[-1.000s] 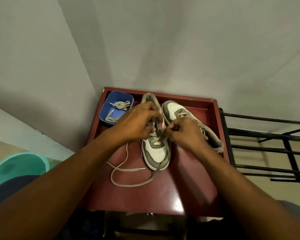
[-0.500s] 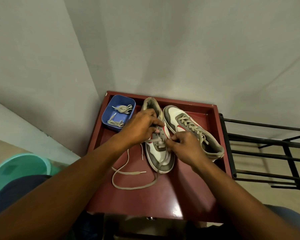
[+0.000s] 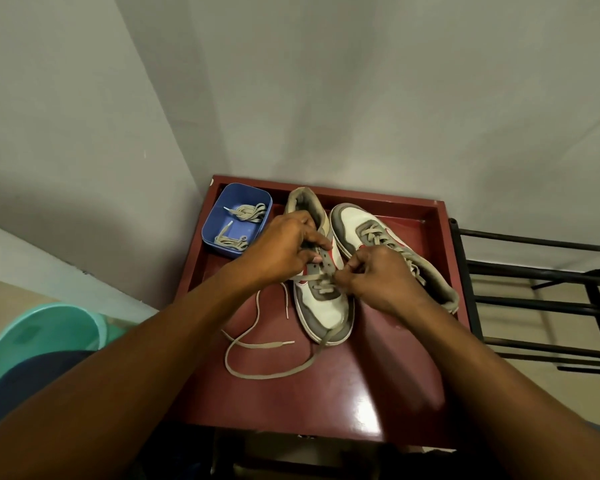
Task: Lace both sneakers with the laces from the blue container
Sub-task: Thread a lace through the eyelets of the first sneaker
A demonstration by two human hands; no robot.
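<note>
Here, from the head camera, the left hand (image 3: 284, 247) has its fingers curled over the eyelet flap of the half-laced sneaker (image 3: 323, 306), gripping the upper near the tongue. The right hand (image 3: 378, 282) sits just beside it, across the shoe's throat, with thumb and fingers pinching the grey lace (image 3: 257, 344) where it crosses the lower eyelets. The sneaker's toe points toward the person, below and between both hands. From the left hand's wrist the loose lace runs down and loops on the red table (image 3: 326, 393), one tip lying flat under the left forearm and the other end passing over the toe cap. Beyond the right hand's knuckles lies the second sneaker (image 3: 357, 220), fully laced, touching or nearly touching the first along its side. Just left of the left hand, at the table's far corner, stands the blue container (image 3: 211, 221) with two bundles of spare laces (image 3: 246, 211) in it. Well to the left of the left forearm is a green bucket (image 3: 42, 334); right of the right arm stands a black rack (image 3: 534, 289).
</note>
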